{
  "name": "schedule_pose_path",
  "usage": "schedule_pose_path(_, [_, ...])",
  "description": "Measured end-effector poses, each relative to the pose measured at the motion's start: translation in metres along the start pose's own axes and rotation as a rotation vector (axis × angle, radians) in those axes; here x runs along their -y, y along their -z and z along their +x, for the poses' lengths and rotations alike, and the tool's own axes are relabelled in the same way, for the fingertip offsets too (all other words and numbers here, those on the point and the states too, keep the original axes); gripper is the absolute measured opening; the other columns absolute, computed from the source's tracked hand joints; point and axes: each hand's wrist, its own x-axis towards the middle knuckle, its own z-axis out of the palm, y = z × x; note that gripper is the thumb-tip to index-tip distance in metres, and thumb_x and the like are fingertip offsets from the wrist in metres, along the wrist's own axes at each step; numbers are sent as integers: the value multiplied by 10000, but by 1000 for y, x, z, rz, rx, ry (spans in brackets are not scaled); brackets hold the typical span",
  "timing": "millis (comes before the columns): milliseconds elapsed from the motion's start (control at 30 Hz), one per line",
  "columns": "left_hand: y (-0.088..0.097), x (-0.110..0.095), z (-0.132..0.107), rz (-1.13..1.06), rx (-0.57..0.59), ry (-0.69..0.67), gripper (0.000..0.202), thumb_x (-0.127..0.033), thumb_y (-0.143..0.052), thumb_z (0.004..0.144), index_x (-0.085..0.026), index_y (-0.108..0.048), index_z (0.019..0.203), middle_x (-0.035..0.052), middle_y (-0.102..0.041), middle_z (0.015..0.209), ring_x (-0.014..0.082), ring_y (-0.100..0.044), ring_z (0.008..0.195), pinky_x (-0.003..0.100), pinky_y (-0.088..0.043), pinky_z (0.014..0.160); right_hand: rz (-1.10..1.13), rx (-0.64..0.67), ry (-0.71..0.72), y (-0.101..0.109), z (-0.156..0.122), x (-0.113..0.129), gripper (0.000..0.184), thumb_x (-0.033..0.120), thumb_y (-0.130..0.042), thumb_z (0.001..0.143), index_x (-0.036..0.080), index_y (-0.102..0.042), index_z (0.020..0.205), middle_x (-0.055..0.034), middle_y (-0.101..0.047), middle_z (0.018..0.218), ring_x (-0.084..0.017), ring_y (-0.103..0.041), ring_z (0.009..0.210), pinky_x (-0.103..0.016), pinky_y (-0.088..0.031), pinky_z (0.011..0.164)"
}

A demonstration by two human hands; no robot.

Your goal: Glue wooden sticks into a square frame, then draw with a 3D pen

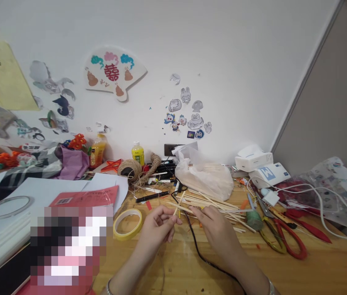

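Two thin wooden sticks cross just above the table. My left hand [159,227] pinches the upright, slanting wooden stick [180,201] near its lower end. My right hand [214,225] has its fingers closed at the right end of the other wooden stick [173,205], which lies nearly level across the first. The fingertips hide part of both sticks. Just behind my hands lies a loose pile of similar sticks [202,199]. A roll of yellow tape [116,229] lies flat beside my left hand.
A black cable [196,246] runs between my hands. To the right lie red-handled scissors [299,252], a green thread spool [254,220] and a white charger [271,198]. Behind are a plastic bag [205,180], a twine ball [132,170] and a drink bottle [137,154]. A pink packet [99,198] is left.
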Motion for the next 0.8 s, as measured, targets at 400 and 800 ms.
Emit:
schedule_pose_path(400, [0,4,-1,14,-13,-32,393,-476,-757,600,-179,-513,684,-7,-670,592,36,-409,309,173,-274,337,-18,4,-10,-1,-1,3,324,91,-375,911,129,-606,1135,-62,-566,699,-200,-515,676,-281,-437,564])
schedule_pose_path(800, [1,2,-1,21,4,-11,390,-473,-759,595,-183,-514,685,-18,-658,583,36,-404,291,170,-245,315,-9,20,-19,2,0,2,295,86,-419,901,131,-610,1121,-62,-576,726,-193,-528,678,-272,-444,567])
